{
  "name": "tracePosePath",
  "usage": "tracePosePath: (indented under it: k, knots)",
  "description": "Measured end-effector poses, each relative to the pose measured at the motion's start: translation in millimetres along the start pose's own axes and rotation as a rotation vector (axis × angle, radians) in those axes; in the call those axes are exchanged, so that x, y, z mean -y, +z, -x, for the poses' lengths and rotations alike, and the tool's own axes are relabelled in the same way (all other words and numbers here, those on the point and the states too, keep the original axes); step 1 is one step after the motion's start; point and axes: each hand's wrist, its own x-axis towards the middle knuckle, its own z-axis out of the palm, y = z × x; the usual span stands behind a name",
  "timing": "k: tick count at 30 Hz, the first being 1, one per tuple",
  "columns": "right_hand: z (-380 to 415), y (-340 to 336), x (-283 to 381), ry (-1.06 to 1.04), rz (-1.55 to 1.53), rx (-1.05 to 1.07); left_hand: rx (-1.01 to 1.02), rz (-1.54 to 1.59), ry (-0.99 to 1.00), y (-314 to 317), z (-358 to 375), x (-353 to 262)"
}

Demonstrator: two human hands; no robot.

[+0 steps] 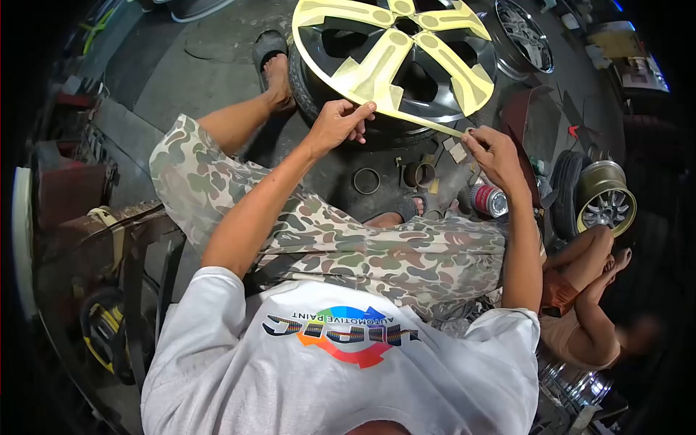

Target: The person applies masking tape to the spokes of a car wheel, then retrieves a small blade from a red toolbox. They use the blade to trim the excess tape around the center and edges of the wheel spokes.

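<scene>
A dark alloy wheel [435, 93] lies face up in front of me, its spokes and part of its rim covered with pale yellow masking tape [391, 54]. At the near rim, the thumb of my left hand [341, 125] presses on the tape while its other fingers curl below. From there a narrow strip of masking tape [428, 124] runs taut to the right. My right hand [496, 158] pinches the far end of that strip, just off the rim's edge. Whether a roll is inside my right fingers is hidden.
Tape rings [366, 181] and a red-labelled can [489, 201] sit on the floor near my feet. Other wheels [607, 199] stand at the right, where another person [583, 312] sits. A black-and-yellow object [109, 333] is at the lower left.
</scene>
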Motion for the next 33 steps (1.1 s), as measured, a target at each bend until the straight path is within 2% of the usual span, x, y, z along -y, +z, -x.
tracePosePath:
  k: [6, 13, 15, 17, 18, 20, 21, 23, 24, 25, 27, 29, 31, 33]
  knots:
    - [4, -2, -5, -0.045, 0.107, 0.030, -0.035, 0.024, 0.013, 9, 0, 3]
    - [-4, 5, -9, 0.016, 0.095, -0.012, -0.071, 0.066, -0.033, 30, -1, 5]
    - [-11, 7, -16, 0.026, 0.081, -0.041, -0.017, 0.021, -0.051, 26, -5, 8]
    - [-18, 8, -28, 0.253, -0.249, 0.054, 0.009, -0.024, -0.022, 16, -2, 7]
    - [-22, 10, -38, 0.253, -0.245, 0.049, -0.055, 0.025, -0.007, 12, 0, 5]
    - [-30, 13, -57, 0.045, -0.262, -0.182, -0.177, 0.076, 0.035, 3, -1, 1]
    - [-33, 9, -51, 0.042, -0.258, -0.186, -0.214, 0.126, 0.060, -3, -5, 5]
    - [-42, 1, -17, -0.021, -0.228, -0.361, -0.270, 0.117, 0.099, -13, -8, 7]
    - [-43, -6, 13, 0.083, -0.308, -0.375, -0.276, 0.116, 0.101, -14, -8, 8]
    - [-49, -5, 18, 0.077, -0.311, -0.373, -0.294, 0.139, 0.121, -15, -8, 9]
    - [-65, -1, 24, -0.276, -0.001, -0.665, -0.318, 0.161, 0.144, -15, -8, 12]
    - [-76, 6, 28, -0.318, 0.002, -0.672, -0.340, 0.219, 0.160, -16, -9, 15]
    - [-84, 12, 28, -0.492, 0.361, -0.728, -0.361, 0.220, 0.183, -20, -9, 12]
    - [-86, 20, 30, -0.513, 0.377, -0.736, -0.388, 0.240, 0.180, -26, -12, 8]
